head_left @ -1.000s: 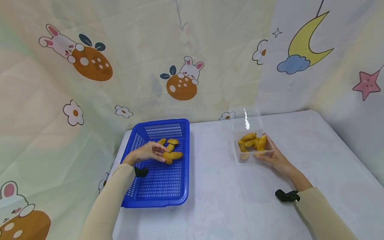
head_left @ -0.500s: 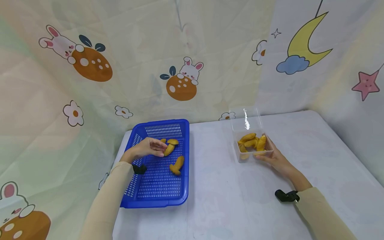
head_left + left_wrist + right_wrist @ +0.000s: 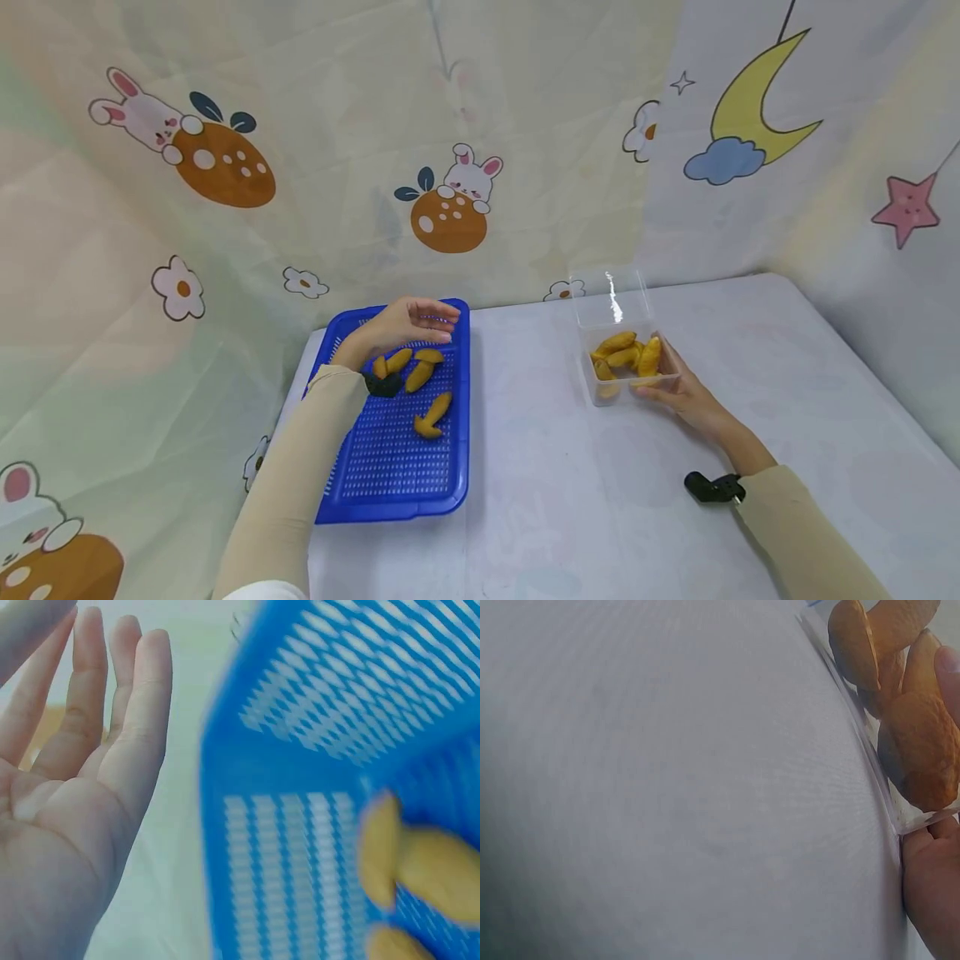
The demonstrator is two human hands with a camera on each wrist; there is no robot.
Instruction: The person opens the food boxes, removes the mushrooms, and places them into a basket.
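My left hand (image 3: 408, 323) is raised over the far part of the blue basket (image 3: 390, 505), its fingers loosely extended and nothing in them. In the left wrist view the bare palm and fingers (image 3: 139, 724) face the camera. Several yellow-brown mushrooms (image 3: 432, 417) lie on the basket floor, some close under the left wrist. On the right, my right hand (image 3: 688, 402) grips the near right corner of a clear plastic box (image 3: 607, 393), thumb at the front and fingers round the side. Inside the box are several mushrooms (image 3: 622, 357), also large in the right wrist view.
The box's clear lid (image 3: 613, 298) stands up at its back. A white cloth covers the table (image 3: 555, 483). Printed fabric walls (image 3: 555, 167) rise behind and at both sides. A black wrist camera (image 3: 712, 488) is strapped to the right arm, another (image 3: 384, 384) to the left.
My left hand let go of a mushroom, which dropped onto the basket floor, and then moved up toward the basket's far edge, opening. The right hand kept its hold on the box.
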